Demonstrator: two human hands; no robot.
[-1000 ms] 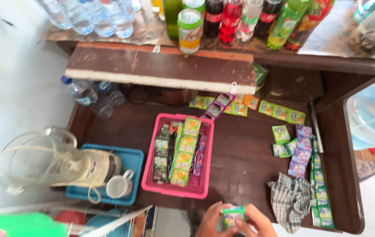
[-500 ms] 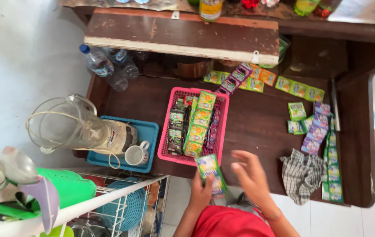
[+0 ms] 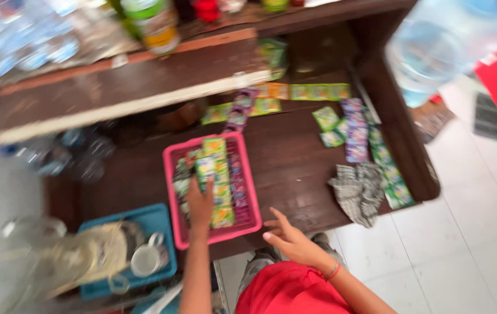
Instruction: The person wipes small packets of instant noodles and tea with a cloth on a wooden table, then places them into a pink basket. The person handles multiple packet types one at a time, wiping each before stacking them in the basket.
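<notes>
Dark wooden surface [image 3: 295, 168], flat, worn, with a plank shelf [image 3: 126, 99] above carrying blurred bottles. Large clear water jug [image 3: 440, 40] at upper right, rigid plastic. Blue tray [image 3: 158, 218] at lower left, holding a glass pitcher and a white cup [image 3: 146, 261]. Pink basket [image 3: 248, 192], slotted plastic, rectangular, mid-surface near the front edge, filled with rows of small sachets [image 3: 220, 192]: green, yellow and purple foil packets, judged light, thin, pliable and slick, best pinched by an edge or lifted as a stacked handful. More sachets lie in strips along the back and right side. Checked cloth [image 3: 357, 192], soft, crumpled, at the right front. Left hand [image 3: 200, 203] reaches into the basket, fingers laid down on the sachets; whether they have closed on one cannot be told through the blur. Right hand [image 3: 289, 238] hangs just off the front edge, fingers spread, holding nothing.
</notes>
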